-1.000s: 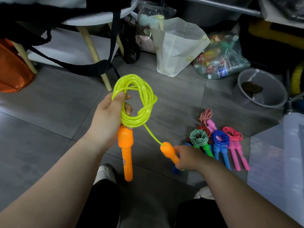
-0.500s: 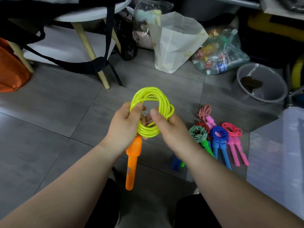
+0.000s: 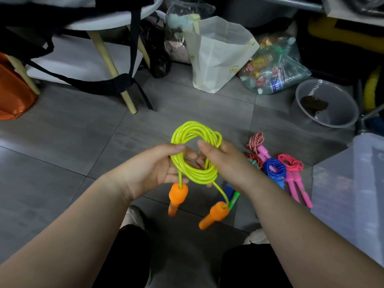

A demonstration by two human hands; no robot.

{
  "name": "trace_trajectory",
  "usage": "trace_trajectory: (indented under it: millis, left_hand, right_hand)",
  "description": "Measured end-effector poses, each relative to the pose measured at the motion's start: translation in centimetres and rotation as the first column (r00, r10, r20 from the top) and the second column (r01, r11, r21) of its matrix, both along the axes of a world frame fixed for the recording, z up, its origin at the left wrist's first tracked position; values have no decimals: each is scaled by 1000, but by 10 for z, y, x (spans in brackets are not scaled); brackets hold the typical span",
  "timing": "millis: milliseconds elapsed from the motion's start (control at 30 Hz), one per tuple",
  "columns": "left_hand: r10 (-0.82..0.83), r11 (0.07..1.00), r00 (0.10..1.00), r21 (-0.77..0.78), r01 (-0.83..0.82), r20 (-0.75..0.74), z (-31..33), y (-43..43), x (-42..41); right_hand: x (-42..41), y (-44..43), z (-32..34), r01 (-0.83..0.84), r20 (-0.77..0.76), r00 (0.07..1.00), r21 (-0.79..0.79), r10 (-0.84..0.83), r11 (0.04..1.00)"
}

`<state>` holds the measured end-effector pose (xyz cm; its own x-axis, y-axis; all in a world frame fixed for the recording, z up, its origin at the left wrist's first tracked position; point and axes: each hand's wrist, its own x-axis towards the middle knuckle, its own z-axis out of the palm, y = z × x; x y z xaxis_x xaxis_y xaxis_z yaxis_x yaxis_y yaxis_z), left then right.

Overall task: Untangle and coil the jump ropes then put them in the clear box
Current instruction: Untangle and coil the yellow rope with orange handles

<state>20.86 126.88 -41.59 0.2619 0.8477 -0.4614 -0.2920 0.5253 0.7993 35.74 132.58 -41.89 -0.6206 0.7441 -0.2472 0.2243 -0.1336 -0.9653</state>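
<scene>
A coiled neon-yellow jump rope [image 3: 195, 132] hangs between both hands above the grey floor. My left hand [image 3: 153, 171] grips the coil's left side, thumb over the strands. My right hand [image 3: 226, 163] grips its right side. Two orange handles [image 3: 177, 196] dangle below the coil, the second orange handle [image 3: 215, 215] tilted lower right. On the floor to the right lie several coiled ropes: a blue rope [image 3: 274, 168], a pink rope [image 3: 291, 165], a red-white rope [image 3: 256, 140] and a green rope [image 3: 254, 163] partly hidden by my right wrist. The clear box [image 3: 357, 183] stands at the far right.
A round clear bowl [image 3: 330, 100] with a dark object sits at the back right. A white paper bag [image 3: 218, 53] and a plastic bag of bottles [image 3: 274, 69] stand behind. A white table with wooden legs [image 3: 110, 61] and black straps is at the back left, beside an orange bag [image 3: 12, 94].
My right hand brought the second orange handle up to the coil, then took hold of the coil's right side. That handle now dangles free below. The coil sits lower and more central.
</scene>
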Motion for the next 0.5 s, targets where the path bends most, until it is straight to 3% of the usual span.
trace_trajectory:
  millis: [67,267,400,500]
  left_hand:
    - [-59,997,998,-42,60,25,-1,-1,-2]
    - [59,998,968,-3,-62,-243,4,-5,7]
    - [255,967,949,31,-254,-186,11,-2,-2]
    - [407,913,904,54,-403,-129,13,-1,-16]
  right_hand:
    - [0,-2,1,-93,15,996,7,93,996]
    - [-2,-3,-2,-172,82,981,-40,174,984]
    - [6,2,0,-233,28,970,-202,243,951]
    - [13,6,-2,-355,198,903,-155,381,922]
